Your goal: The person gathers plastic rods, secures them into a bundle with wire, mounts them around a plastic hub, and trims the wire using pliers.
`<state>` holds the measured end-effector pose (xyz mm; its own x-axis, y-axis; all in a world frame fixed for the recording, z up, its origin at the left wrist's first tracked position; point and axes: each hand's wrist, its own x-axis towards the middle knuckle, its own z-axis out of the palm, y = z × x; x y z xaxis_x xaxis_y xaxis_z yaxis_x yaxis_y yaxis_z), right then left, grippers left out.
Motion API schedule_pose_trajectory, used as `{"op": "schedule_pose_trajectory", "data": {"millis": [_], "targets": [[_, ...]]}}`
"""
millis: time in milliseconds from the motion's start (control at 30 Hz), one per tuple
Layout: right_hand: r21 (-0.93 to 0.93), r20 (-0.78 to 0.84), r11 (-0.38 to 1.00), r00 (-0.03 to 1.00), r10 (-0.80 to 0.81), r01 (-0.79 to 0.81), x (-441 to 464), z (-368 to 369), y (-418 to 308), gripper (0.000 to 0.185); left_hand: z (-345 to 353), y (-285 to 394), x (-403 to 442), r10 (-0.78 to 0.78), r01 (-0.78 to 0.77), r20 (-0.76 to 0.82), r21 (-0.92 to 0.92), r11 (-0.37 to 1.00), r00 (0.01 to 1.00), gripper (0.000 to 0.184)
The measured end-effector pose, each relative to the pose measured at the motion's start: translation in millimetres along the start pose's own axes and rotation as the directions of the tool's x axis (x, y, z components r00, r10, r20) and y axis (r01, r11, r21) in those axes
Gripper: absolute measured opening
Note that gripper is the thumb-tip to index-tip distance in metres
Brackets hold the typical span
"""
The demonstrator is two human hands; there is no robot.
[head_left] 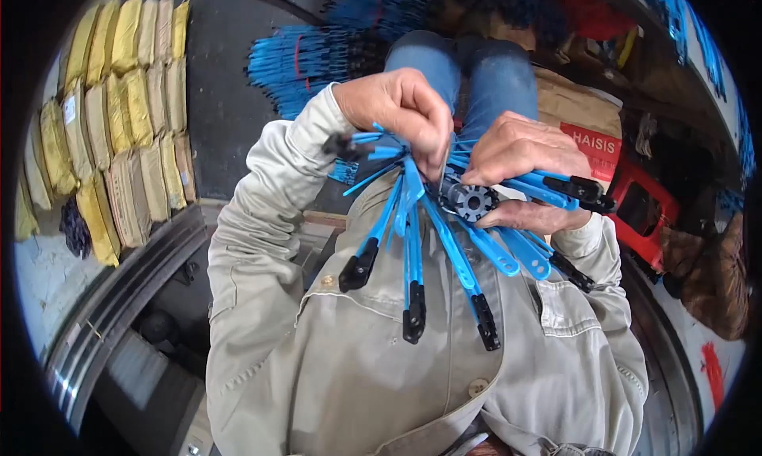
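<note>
Beige shirt [365, 377] behind blue black-tipped strips [450, 248]. Right hand [528, 158] clasps hub between thumb and fingers. Left hand [405, 111] pinched narrow; can't tell if holding anything. Dark toothed hub [474, 204] just beside left fingertips, strips fanned around.

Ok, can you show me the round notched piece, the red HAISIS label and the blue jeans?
Round notched piece [474, 203]: head view, on its toothed end face.
Red HAISIS label [592, 155]: head view, near its middle.
Blue jeans [502, 83]: head view, on the right leg.
</note>
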<state>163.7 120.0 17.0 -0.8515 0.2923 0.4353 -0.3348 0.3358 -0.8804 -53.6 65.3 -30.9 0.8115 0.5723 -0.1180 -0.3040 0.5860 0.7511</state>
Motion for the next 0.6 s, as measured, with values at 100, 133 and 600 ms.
{"op": "schedule_pose_trajectory", "data": {"millis": [100, 133, 600], "targets": [[-0.008, -0.083, 1.0, 0.997, 0.002, -0.003, -4, 3, 2, 0.031, 0, 11, 11, 0.072, -0.102, 0.129, 0.243, 0.965, 0.989, 0.016], [0.006, -0.112, 1.0, 0.994, -0.004, 0.004, -7, 1, 1, 0.03, 3, 14, 16, 0.109, -0.166, 0.177, 0.348, 0.923, 0.978, 0.013], [0.022, -0.085, 0.999, 0.996, 0.033, -0.031, -15, 3, -5, 0.033, 38, 10, 5, 0.351, -0.267, -0.051, 0.551, 0.791, 0.935, 0.02]]}}
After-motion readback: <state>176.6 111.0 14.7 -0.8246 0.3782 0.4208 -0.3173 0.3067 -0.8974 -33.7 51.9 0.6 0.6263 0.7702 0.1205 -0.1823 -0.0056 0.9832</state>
